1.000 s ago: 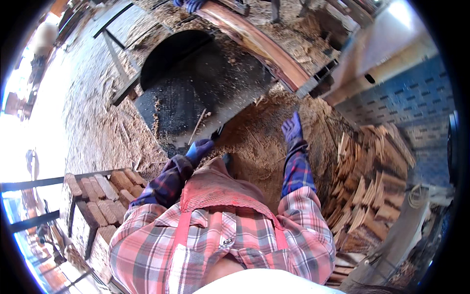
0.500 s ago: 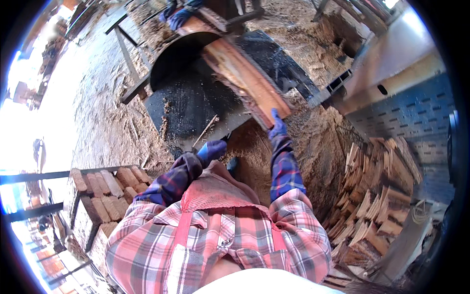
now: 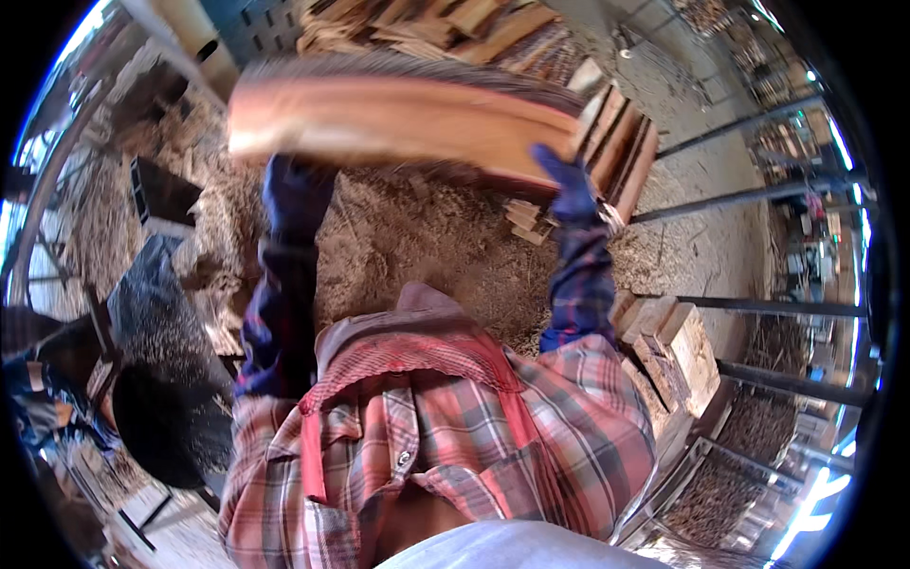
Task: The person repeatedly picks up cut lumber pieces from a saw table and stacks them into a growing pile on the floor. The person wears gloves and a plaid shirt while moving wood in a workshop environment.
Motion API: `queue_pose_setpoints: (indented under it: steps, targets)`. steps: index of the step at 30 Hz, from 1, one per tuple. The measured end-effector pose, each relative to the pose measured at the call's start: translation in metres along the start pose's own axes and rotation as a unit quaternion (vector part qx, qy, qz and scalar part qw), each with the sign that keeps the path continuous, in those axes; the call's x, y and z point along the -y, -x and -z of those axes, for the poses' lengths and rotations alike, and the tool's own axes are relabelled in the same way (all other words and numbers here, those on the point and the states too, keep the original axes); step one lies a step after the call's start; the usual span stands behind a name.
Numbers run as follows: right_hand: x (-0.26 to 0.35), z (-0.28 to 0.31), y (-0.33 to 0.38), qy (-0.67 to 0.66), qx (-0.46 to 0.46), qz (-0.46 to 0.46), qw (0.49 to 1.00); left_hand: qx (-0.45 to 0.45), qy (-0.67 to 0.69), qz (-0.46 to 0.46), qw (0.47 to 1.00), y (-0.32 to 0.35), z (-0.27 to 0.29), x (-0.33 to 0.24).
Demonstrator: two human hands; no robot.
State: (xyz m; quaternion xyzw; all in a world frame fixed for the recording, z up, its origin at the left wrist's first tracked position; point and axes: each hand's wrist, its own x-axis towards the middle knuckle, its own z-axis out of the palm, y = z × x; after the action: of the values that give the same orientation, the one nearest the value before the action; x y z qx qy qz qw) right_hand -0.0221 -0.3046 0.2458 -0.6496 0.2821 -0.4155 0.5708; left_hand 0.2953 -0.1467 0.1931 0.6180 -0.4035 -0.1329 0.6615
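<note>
Floor (image 3: 739,223) with sawdust (image 3: 427,228) and, seemingly, wood pieces (image 3: 528,222)

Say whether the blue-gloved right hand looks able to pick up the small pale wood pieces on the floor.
Probably not: the right hand appears taken up with the long orange-brown wooden plank, though nothing visible covers the small pale wood pieces.

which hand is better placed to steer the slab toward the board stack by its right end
Probably the right hand: it holds the slab near the end beside the board stack. The left hand is toward the other end, farther away.
</note>
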Motion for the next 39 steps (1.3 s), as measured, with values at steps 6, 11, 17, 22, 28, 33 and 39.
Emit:
queue_pose_setpoints:
  steps: [6, 11, 17, 22, 28, 33, 39]
  targets:
    - [-0.088, 0.212, 0.016, -0.179, -0.341, 0.009, 0.923, 0.251, 0.256, 0.056, 0.932, -0.069, -0.125, -0.007]
    - [-0.241, 0.255, 0.056, -0.237, -0.434, -0.169, 0.853, 0.137, 0.126, 0.235, 0.954, 0.058, -0.042, 0.063]
    - [-0.411, 0.001, 0.065, -0.203, 0.147, -0.508, 0.824, -0.167, 0.201, 0.477, 0.839, 0.199, 0.144, 0.101]
    - [-0.346, -0.362, 0.021, 0.025, 0.377, -0.516, 0.769, -0.350, 0.220, 0.361, 0.836, 0.298, 0.240, 0.080]
    - [-0.225, -0.594, 0.057, -0.142, 0.436, -0.501, 0.734, -0.467, 0.279, 0.420, 0.726, 0.410, 0.250, 0.034]
    - [-0.270, -0.593, 0.078, -0.195, 0.339, -0.428, 0.815, -0.419, 0.341, 0.432, 0.722, 0.395, 0.269, 0.042]
    - [-0.175, -0.419, 0.035, -0.145, 0.361, -0.370, 0.844, -0.325, 0.502, 0.311, 0.739, 0.287, 0.294, 0.102]
